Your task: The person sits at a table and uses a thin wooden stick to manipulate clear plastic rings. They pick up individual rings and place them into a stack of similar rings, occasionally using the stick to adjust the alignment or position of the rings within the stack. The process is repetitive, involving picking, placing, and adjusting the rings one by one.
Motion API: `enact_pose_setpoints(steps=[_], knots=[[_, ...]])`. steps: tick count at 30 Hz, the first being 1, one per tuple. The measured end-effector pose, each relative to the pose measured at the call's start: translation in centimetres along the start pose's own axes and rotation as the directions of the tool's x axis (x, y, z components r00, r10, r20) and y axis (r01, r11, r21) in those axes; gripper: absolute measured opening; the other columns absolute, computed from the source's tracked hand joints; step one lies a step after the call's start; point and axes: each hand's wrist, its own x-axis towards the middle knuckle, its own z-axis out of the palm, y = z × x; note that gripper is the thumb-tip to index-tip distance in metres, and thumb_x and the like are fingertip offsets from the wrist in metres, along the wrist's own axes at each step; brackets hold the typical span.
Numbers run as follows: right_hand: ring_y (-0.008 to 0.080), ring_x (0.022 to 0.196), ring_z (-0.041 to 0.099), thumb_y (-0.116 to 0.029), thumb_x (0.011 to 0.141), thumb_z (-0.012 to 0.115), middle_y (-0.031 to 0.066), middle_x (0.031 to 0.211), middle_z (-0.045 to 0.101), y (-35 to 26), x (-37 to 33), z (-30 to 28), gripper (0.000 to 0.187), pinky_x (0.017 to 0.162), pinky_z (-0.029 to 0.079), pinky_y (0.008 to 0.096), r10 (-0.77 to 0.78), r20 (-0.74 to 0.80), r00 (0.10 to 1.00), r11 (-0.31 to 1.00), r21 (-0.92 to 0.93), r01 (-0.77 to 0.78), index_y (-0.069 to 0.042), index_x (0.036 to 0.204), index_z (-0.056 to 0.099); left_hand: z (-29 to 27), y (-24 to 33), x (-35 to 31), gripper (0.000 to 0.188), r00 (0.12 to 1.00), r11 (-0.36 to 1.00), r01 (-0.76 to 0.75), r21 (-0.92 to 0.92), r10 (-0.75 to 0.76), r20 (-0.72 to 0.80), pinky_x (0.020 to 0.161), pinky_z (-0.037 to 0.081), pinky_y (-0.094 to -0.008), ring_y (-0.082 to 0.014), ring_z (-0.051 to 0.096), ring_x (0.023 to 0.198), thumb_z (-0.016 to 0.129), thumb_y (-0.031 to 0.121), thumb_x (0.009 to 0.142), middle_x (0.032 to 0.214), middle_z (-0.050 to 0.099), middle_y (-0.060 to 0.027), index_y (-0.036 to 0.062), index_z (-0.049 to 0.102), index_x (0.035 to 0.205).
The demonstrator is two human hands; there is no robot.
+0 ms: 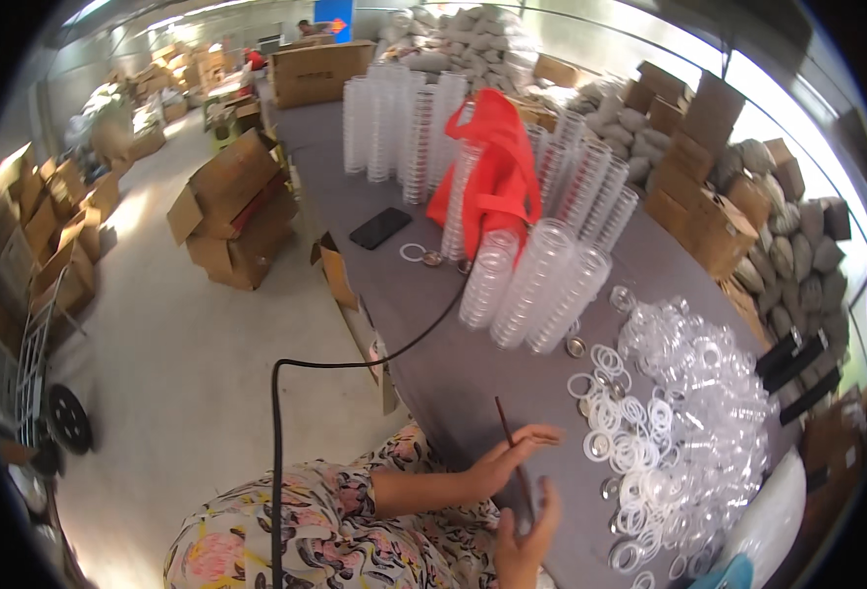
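Observation:
A thin dark reddish-brown stick (504, 417) slants across my left hand (497, 469), over the near table edge. It appears lodged in that hand, with several fingers stretched out to the right. The stick's lower end runs down towards my right hand (526, 548), whose thumb and fingers are apart; whether it touches the palm I cannot tell. To the right of my hands lie many loose white rings (634, 452), with small metallic round pieces (598, 447) among them. Beyond the rings spreads a heap of clear plastic round parts (713, 393).
Tall stacks of clear round containers (536, 285) stand farther back, around a red bag (492, 177). A phone (380, 228) lies near the left edge of the grey table (443, 373). A black cable (355, 364) crosses that edge. Cardboard boxes (239, 211) stand on the floor.

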Motion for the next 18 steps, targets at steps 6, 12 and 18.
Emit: enact_pose_setpoints(steps=[6, 12, 18], knots=[[0.0247, 0.095, 0.057, -0.018, 0.094, 0.046, 0.0194, 0.107, 0.057, 4.1, -2.0, 2.2, 0.031, 0.080, 0.046, 0.0342, 0.291, 0.131, 0.948, 0.931, 0.188, -0.312, 0.002, 0.117, 0.049, 2.6, 3.4, -1.1, 0.047, 0.955, 0.881, -0.262, 0.395, 0.178, 0.238, 0.108, 0.018, -0.0380, -0.0261, 0.026, 0.131, 0.042, 0.020, 0.091, 0.137, 0.034, -0.0156, -0.0003, 0.034, 0.133], [0.0304, 0.070, 0.058, -0.008, 0.085, 0.050, 0.0163, 0.081, 0.059, -1.4, -1.2, 1.2, 0.019, 0.064, 0.046, 0.0325, -0.327, 0.296, 0.897, 0.924, 0.299, 0.238, 0.000, 0.099, 0.058, -0.4, 0.8, -1.2, 0.046, 0.992, 0.984, -0.098, 0.151, 0.109, -0.070, 0.106, 0.024, -0.0402, -0.0264, 0.038, 0.124, 0.032, 0.028, 0.096, 0.136, 0.035, -0.0148, -0.0011, 0.031, 0.132], [0.0284, 0.065, 0.056, -0.016, 0.084, 0.055, 0.0154, 0.077, 0.056, -0.6, -1.8, 2.1, 0.020, 0.058, 0.046, 0.0342, -0.697, 0.319, 0.643, 0.664, 0.626, 0.409, -0.002, 0.097, 0.059, -0.8, 1.2, -1.5, 0.043, 0.988, 0.975, -0.033, 0.221, 0.066, -0.141, 0.104, 0.027, -0.0367, -0.0218, 0.043, 0.120, 0.027, 0.029, 0.098, 0.131, 0.040, -0.0123, 0.0003, 0.034, 0.129]])
